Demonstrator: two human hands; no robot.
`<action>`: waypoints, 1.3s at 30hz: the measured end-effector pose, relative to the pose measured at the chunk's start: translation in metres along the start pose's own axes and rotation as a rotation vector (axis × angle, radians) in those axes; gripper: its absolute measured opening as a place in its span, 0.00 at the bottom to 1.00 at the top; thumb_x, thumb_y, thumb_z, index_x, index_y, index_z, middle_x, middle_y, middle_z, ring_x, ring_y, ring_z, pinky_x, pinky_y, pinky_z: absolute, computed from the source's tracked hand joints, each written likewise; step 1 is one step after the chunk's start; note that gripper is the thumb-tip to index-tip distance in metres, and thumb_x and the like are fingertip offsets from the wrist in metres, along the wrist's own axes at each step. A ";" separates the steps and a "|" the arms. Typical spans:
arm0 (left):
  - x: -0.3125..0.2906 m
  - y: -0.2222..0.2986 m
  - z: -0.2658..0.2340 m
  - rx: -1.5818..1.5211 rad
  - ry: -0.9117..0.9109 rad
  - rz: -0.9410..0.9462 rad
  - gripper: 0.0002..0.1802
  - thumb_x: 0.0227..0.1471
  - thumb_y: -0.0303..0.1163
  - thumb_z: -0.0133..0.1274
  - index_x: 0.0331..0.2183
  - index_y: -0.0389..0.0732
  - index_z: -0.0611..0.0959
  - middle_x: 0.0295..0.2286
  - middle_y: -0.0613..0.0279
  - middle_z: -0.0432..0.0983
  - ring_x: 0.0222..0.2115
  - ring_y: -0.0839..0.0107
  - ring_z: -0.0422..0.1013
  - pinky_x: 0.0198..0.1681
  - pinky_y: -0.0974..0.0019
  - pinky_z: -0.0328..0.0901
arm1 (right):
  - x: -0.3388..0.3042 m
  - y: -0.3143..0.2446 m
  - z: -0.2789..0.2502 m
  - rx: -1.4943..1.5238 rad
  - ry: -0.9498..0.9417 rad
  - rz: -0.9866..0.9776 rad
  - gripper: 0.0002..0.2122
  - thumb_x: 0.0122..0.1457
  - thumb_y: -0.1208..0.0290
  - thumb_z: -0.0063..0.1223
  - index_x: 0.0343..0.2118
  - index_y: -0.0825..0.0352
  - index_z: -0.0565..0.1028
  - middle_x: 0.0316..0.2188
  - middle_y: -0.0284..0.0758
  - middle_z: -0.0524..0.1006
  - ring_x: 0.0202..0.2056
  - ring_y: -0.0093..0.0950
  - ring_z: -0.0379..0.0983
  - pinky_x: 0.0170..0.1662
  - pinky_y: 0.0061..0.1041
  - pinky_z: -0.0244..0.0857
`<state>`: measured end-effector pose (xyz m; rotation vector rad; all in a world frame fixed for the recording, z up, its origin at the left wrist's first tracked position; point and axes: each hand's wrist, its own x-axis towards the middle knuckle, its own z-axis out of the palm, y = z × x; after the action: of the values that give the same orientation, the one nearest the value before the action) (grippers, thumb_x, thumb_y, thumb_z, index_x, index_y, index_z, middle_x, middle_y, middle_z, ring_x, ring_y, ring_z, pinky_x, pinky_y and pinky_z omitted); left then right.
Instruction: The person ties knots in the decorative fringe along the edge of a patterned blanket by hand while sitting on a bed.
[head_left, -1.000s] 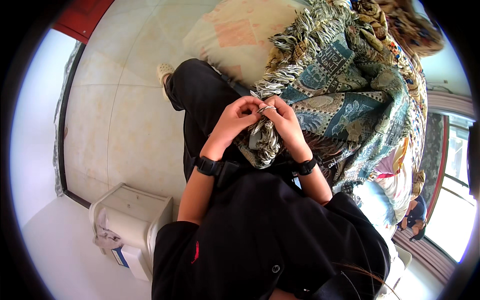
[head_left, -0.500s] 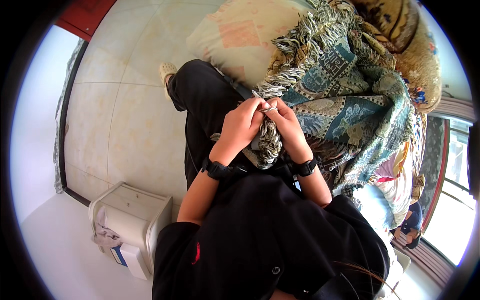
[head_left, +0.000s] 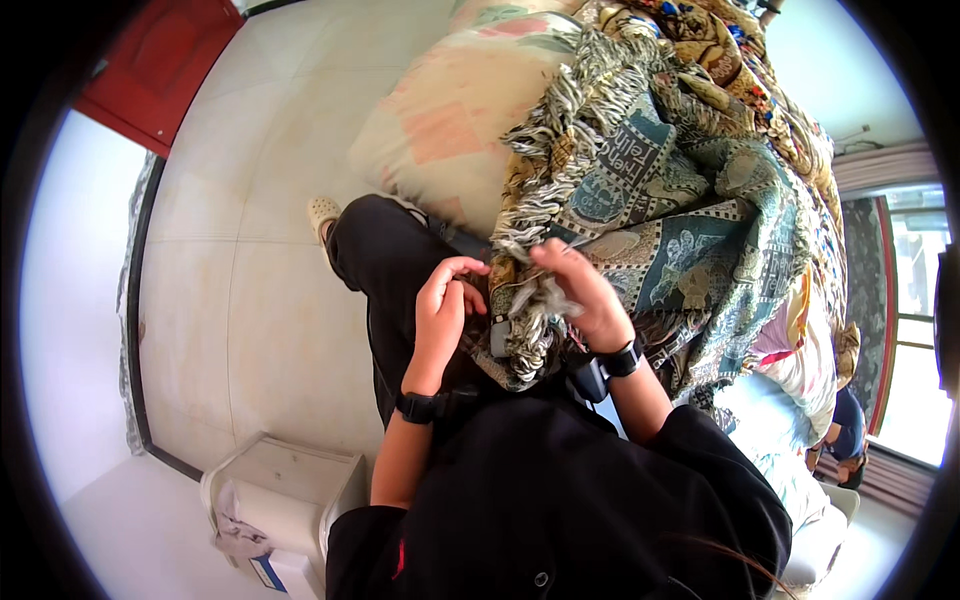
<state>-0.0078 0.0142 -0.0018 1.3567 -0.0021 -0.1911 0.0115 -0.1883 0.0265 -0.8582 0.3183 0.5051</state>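
A woven blanket (head_left: pixel 690 255) in blue-green and beige, edged with a thick black-and-cream fringe (head_left: pixel 530 345), lies across my lap and the bed. My left hand (head_left: pixel 442 308) is just left of the fringe, fingers apart and slightly bent, with nothing in them. My right hand (head_left: pixel 592 300) is over the fringe on its right side, blurred by motion. Pale, smeared strands show against its palm; whether its fingers grip them is hidden. Each wrist wears a black band.
A pillow (head_left: pixel 440 130) with pink patches lies beyond the blanket, and a brown patterned cover (head_left: pixel 730 50) is heaped at the far right. A beige cabinet (head_left: pixel 285 470) stands at lower left on the tiled floor (head_left: pixel 270 190). A person (head_left: pixel 846 438) is near the window at right.
My hands, pinched together on a fringe strand before, have come apart. The left has moved left with its fingers spread; the right has shifted right. The view has tilted, so the scene sits lower.
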 end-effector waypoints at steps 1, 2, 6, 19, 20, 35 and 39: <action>0.003 -0.002 -0.001 0.008 -0.005 -0.013 0.16 0.52 0.18 0.33 0.38 0.34 0.75 0.34 0.61 0.75 0.21 0.80 0.68 0.26 0.77 0.60 | 0.000 0.006 0.009 -0.029 -0.003 -0.017 0.02 0.57 0.74 0.51 0.30 0.60 0.70 0.28 0.23 0.71 0.28 0.14 0.66 0.32 0.15 0.59; 0.006 -0.003 -0.001 0.012 -0.019 -0.006 0.16 0.52 0.18 0.33 0.38 0.34 0.75 0.34 0.61 0.75 0.21 0.80 0.68 0.26 0.77 0.60 | 0.001 0.010 0.009 -0.138 -0.012 -0.079 0.03 0.58 0.76 0.49 0.33 0.62 0.69 0.33 0.25 0.71 0.33 0.16 0.67 0.36 0.16 0.61; 0.008 0.000 0.012 -0.012 -0.034 -0.018 0.11 0.55 0.22 0.44 0.41 0.35 0.75 0.33 0.66 0.74 0.23 0.84 0.65 0.27 0.79 0.60 | -0.010 0.010 0.021 -0.289 -0.029 -0.273 0.17 0.55 0.80 0.48 0.49 0.66 0.66 0.48 0.31 0.68 0.50 0.22 0.63 0.54 0.23 0.54; 0.027 -0.005 0.022 -0.043 -0.094 0.007 0.10 0.53 0.29 0.54 0.38 0.36 0.75 0.27 0.71 0.73 0.26 0.87 0.66 0.30 0.80 0.61 | -0.009 0.008 0.022 -0.577 -0.029 -0.238 0.17 0.59 0.76 0.47 0.52 0.68 0.69 0.49 0.30 0.69 0.50 0.21 0.64 0.54 0.21 0.57; 0.025 -0.005 0.026 -0.039 -0.050 0.017 0.08 0.53 0.28 0.55 0.35 0.37 0.75 0.26 0.72 0.72 0.25 0.87 0.65 0.29 0.80 0.61 | -0.007 0.009 0.021 -0.577 -0.041 -0.251 0.16 0.59 0.76 0.47 0.51 0.67 0.70 0.48 0.32 0.68 0.49 0.22 0.64 0.53 0.22 0.58; 0.019 0.001 0.011 -0.188 -0.005 -0.050 0.07 0.56 0.30 0.50 0.32 0.37 0.77 0.24 0.73 0.71 0.23 0.86 0.62 0.27 0.80 0.57 | 0.004 0.014 0.034 -0.464 -0.066 -0.308 0.24 0.57 0.81 0.50 0.58 0.66 0.62 0.36 0.26 0.69 0.39 0.13 0.65 0.44 0.15 0.61; 0.017 -0.001 0.010 -0.424 0.037 -0.094 0.07 0.57 0.32 0.48 0.31 0.39 0.76 0.22 0.73 0.66 0.22 0.84 0.58 0.26 0.79 0.54 | 0.004 0.015 0.038 -0.602 -0.035 -0.315 0.24 0.56 0.81 0.51 0.57 0.66 0.62 0.35 0.26 0.70 0.36 0.13 0.66 0.40 0.14 0.62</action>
<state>0.0072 0.0019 -0.0026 0.9376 0.1266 -0.2311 0.0090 -0.1492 0.0392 -1.4537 -0.0129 0.3195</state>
